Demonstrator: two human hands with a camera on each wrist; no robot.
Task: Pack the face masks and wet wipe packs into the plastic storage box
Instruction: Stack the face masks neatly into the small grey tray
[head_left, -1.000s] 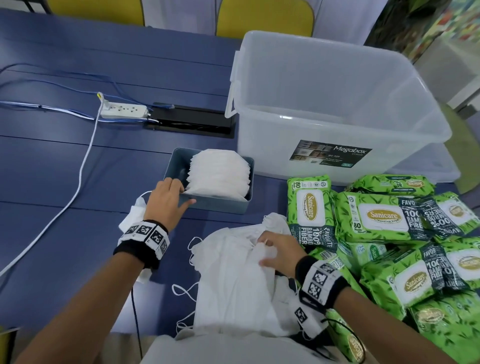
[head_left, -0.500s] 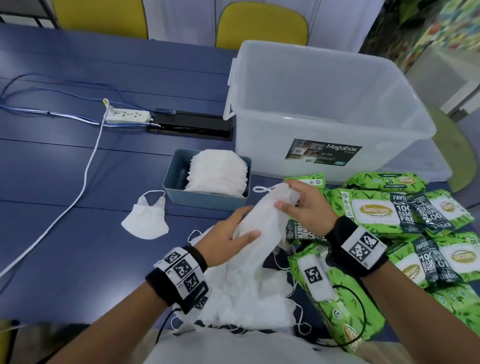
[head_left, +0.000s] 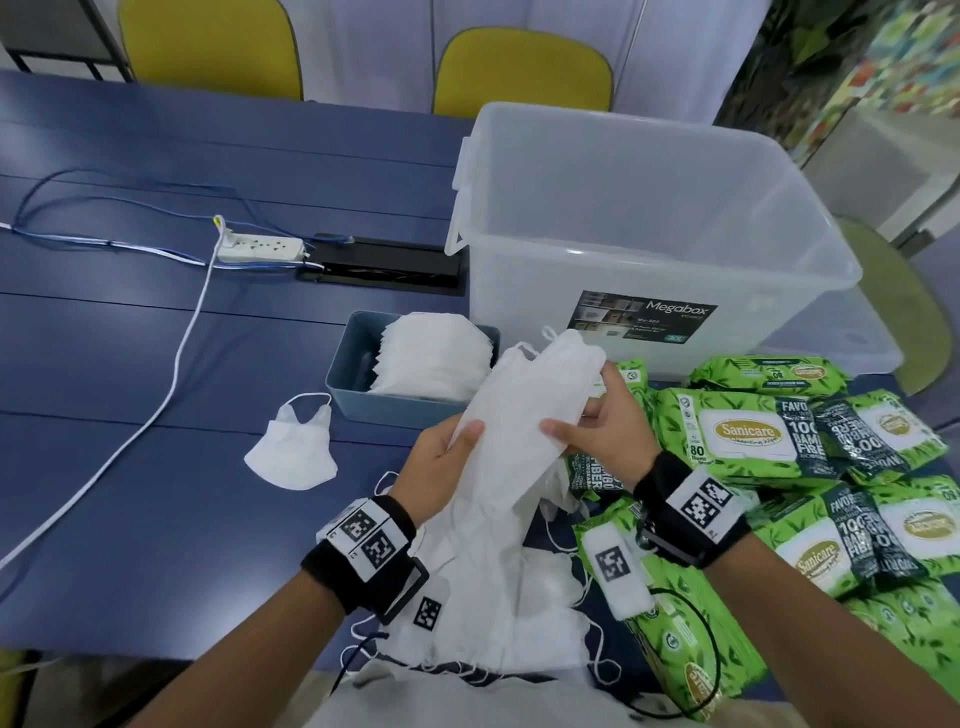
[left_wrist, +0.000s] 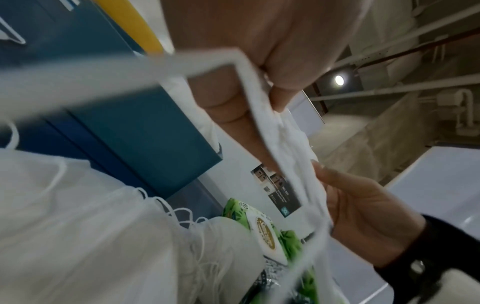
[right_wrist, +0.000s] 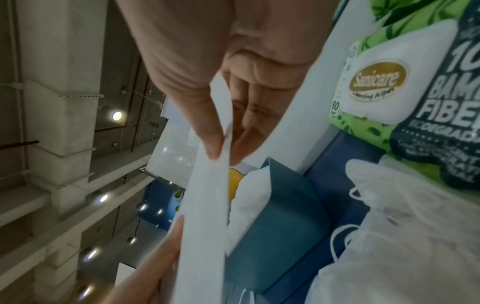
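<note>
- My left hand (head_left: 441, 457) and right hand (head_left: 605, 423) both grasp a stack of masks (head_left: 524, 400), fingers (right_wrist: 207, 115) pinched on its edges, held above the bench (head_left: 130, 364).
- More loose masks (head_left: 498, 613) lie below the stack, at the near edge.
- A lone mask (head_left: 293, 449) lies to the left.
- The tray (head_left: 345, 374) of masks sits just left of the box (head_left: 639, 218), which stands open, far right.
- Wipe packs (head_left: 748, 431) are piled at right, near the box.
</note>
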